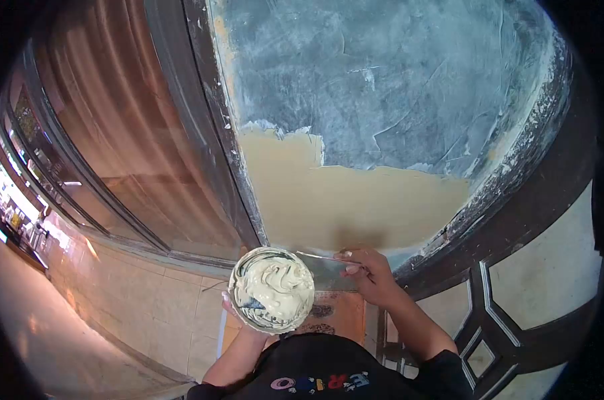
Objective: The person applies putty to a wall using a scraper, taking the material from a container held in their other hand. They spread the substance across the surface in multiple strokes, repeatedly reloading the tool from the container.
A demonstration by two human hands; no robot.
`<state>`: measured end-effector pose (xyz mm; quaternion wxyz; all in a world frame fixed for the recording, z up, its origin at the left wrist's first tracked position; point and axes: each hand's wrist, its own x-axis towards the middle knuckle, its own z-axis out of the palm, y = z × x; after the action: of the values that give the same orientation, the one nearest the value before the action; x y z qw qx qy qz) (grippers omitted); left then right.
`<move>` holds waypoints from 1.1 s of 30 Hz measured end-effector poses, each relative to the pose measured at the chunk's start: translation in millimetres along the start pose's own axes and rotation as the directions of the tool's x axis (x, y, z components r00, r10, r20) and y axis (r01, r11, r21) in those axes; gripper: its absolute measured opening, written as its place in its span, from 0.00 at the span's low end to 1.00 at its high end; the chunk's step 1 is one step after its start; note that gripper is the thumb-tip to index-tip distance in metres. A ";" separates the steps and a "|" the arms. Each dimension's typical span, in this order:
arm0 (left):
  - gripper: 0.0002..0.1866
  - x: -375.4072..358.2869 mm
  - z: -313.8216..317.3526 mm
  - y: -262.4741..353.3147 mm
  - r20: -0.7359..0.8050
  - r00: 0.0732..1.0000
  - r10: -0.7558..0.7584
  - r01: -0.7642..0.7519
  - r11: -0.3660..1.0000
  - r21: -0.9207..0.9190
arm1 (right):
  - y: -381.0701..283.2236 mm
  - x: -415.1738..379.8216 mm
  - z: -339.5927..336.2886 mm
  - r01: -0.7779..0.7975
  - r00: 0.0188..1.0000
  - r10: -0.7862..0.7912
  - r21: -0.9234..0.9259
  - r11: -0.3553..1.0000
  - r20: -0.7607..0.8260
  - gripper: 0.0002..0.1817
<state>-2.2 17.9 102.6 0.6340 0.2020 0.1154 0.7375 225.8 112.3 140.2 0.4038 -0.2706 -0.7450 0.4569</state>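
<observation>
A round tub of creamy, pale yellow paste (275, 288) rests in my left hand (234, 308), which holds it from below and the side; most of that hand is hidden by the tub. My right hand (368, 272) is closed on a thin tool (318, 255), seen nearly edge-on, whose far end is close to the tub's upper right rim. Beyond both hands is a wall panel, with smooth beige coating (355, 200) on its lower part and rough blue-grey surface (382, 87) above, the border between them ragged.
Dark-framed glass with a brown curtain (115, 120) stands at the left. Pale floor tiles (162, 300) lie below it. An orange-brown surface (345, 313) shows between my arms. Dark, patterned panelling (542, 267) is at the right.
</observation>
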 end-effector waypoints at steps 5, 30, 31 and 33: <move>0.57 1.1 -5.7 -4.8 0.000 0.999 -0.052 0.052 0.996 -0.066 | -25.0 6.4 -14.5 0.255 0.967 -0.236 -0.419 0.871 0.097 0.13; 0.33 10.1 32.2 -35.4 0.115 0.991 0.067 -0.097 0.955 0.280 | -44.5 7.7 -13.7 0.504 0.855 -0.393 -0.718 0.480 0.338 0.15; 0.33 12.4 28.3 -37.1 0.115 0.991 0.066 -0.097 0.955 0.281 | -44.3 7.0 -11.1 0.496 0.849 -0.446 -0.718 0.488 0.284 0.16; 0.29 18.8 18.0 -40.5 -0.194 0.964 -0.181 0.196 0.979 0.061 | -41.3 3.1 -6.3 0.488 0.838 -0.495 -0.718 0.497 0.228 0.17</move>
<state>39.6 41.7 104.3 0.6789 0.1450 0.2225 0.6845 228.2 99.6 180.1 0.3704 -0.1912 -0.9085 -0.0287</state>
